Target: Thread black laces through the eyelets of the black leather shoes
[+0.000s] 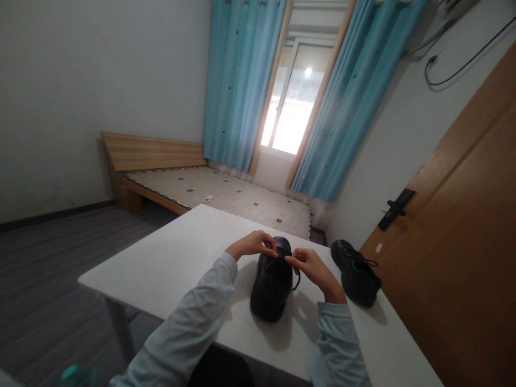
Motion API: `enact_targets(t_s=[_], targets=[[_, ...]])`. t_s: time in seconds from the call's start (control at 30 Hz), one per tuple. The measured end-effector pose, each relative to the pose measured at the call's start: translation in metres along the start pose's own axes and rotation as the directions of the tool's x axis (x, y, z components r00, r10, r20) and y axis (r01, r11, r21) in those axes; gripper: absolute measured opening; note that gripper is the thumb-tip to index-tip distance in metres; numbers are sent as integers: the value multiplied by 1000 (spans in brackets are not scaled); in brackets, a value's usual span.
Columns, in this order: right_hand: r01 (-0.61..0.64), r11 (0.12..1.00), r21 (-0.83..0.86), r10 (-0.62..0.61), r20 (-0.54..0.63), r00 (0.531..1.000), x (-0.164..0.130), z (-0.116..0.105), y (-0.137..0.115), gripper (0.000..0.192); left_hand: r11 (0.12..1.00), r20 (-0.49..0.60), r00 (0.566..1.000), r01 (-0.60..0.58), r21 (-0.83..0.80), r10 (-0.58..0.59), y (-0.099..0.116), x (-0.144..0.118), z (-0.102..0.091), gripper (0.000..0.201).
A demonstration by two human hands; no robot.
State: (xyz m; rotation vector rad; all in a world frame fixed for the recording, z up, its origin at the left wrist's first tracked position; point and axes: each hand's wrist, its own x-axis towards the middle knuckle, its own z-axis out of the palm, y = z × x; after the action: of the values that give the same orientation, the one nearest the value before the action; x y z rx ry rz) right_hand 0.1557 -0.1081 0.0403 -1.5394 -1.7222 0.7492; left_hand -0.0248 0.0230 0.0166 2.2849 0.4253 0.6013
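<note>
A black lace-up shoe (pixel 271 293) stands upright on the white table, its heel toward me and its toe pointing away. My left hand (pixel 255 244) reaches the lacing from the left, thumb and fingertips pinched at the shoelace. From the right, my right hand (pixel 310 266) pinches the shoelace (pixel 298 280) too, and a loop of it hangs down the shoe's right side. The thin lace between the fingertips is hard to make out. A second black shoe (pixel 357 274) sits farther right, its lace sticking out to the side.
The white table (pixel 161 274) has its right edge close to a brown wooden door (pixel 455 215). Beyond the table is a bed with a bare patterned mattress (pixel 242 199), a small white object (pixel 208 199) lying on it. A green-capped item (pixel 70 373) is at the lower left.
</note>
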Motion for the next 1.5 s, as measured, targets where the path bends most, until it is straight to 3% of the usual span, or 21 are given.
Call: enact_targets(t_s=[0.17,0.47,0.8,1.03,1.13,1.27,1.5], targets=[[-74,993,90,69,51,996,-5,-1,-9,39,1000,18,1000,17,11,-17,5,-2,-5,27],[-94,959,269,64,118,991,-2,4,-5,34,991,-6,1000,-3,133,4,15,-6,-12,16],[-118,902,414,92,83,992,-1,4,-8,34,1000,59,998,-24,-3,24,8,-3,-7,20],[-157,875,458,161,30,986,2,7,-7,37,999,-70,998,0,-33,-3,14,-1,-1,17],[-169,866,471,199,-14,980,3,8,-7,37,995,-116,988,-98,27,100,17,1,-1,6],[-174,851,496,221,-37,975,4,9,-7,36,963,-144,958,-225,150,246,18,2,-3,13],[-198,773,603,257,-11,966,4,10,-10,34,893,-126,954,-201,403,272,12,2,-4,20]])
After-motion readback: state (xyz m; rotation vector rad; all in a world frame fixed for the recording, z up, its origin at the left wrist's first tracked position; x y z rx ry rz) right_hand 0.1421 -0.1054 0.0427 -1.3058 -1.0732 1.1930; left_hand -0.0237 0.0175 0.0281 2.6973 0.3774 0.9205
